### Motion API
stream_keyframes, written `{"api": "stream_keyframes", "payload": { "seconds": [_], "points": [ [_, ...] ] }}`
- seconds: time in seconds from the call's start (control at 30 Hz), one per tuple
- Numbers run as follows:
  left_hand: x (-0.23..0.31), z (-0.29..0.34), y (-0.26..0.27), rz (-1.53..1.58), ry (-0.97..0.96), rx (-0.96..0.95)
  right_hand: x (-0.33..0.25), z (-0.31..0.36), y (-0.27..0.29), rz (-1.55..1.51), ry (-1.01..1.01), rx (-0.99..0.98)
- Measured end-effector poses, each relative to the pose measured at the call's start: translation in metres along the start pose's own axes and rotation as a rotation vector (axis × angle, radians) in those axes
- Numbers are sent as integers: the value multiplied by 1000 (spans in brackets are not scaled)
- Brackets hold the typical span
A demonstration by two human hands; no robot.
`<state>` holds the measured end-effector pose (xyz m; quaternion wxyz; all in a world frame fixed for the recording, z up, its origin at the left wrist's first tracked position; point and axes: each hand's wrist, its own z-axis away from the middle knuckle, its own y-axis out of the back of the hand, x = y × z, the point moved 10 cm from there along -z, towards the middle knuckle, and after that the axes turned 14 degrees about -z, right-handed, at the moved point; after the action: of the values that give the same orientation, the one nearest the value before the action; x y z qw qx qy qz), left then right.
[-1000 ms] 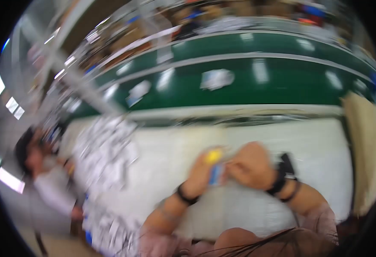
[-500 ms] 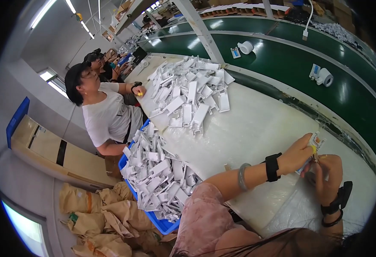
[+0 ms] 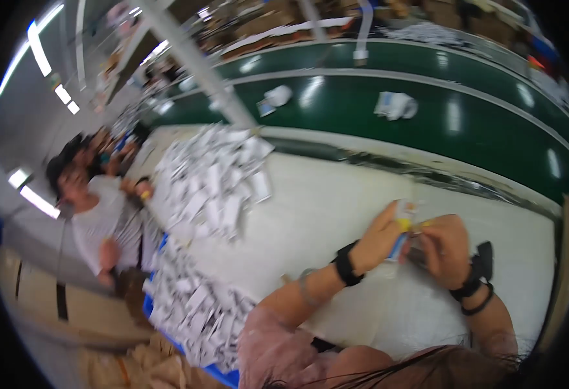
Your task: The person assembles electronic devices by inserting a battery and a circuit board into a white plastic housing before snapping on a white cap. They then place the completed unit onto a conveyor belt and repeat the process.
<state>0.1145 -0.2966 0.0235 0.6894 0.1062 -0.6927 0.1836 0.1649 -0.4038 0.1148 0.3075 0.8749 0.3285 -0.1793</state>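
While the person sits at the white tabletop (image 3: 336, 201), both hands are raised a little above it and meet in front of the body, right of the picture's middle. The left hand (image 3: 378, 240) comes from the lower left, with a black band on the wrist; its fingers are closed around a small packet (image 3: 402, 227) that shows white, yellow and blue. The right hand (image 3: 445, 249) comes from the lower right, also with dark bands on the wrist, and its fingers are curled against the same packet from the other side. So the packet is between the two hands, touching both, and its long axis stands nearly upright, leaning a little to the right at the top. Neither hand is clearly nearer; the left one seems to carry more of it. The picture is blurred, so I cannot tell how firmly the right fingers pinch.

Farther to the left on the tabletop lies a big heap of small white packets (image 3: 216, 178), well apart from the hands. Below it, a blue crate (image 3: 223, 375) holds more of such packets. Beyond the tabletop runs a green conveyor belt (image 3: 479, 123) with a few white packages on it. Another person (image 3: 96, 214) in a white shirt sits at the left edge.
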Motion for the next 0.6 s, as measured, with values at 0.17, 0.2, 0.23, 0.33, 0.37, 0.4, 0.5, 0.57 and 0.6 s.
{"api": "stream_keyframes", "payload": {
  "seconds": [0.17,0.2,0.23,0.33,0.37,0.4,0.5,0.57,0.6],
  "points": [
    [4,5,6,-98,-40,53,9,7,1,6,10,15],
    [0,5,12,-133,-30,66,10,7,0,24,-1,24],
    [-4,4,17,-170,-26,81,9,7,3,17,16,61],
    [-3,9,34,-409,-193,190,3,7,5,-42,59,115],
    [-20,8,35,-155,20,182,2,7,6,-33,63,117],
    [-4,10,15,-120,76,117,2,9,8,-28,64,120],
    [-5,-18,-21,-68,147,-32,17,10,10,-76,23,136],
    [-6,-27,-35,-52,135,-77,17,8,8,-70,20,152],
    [-4,-30,-41,-48,128,-94,16,8,10,-97,32,164]
  ]
}}
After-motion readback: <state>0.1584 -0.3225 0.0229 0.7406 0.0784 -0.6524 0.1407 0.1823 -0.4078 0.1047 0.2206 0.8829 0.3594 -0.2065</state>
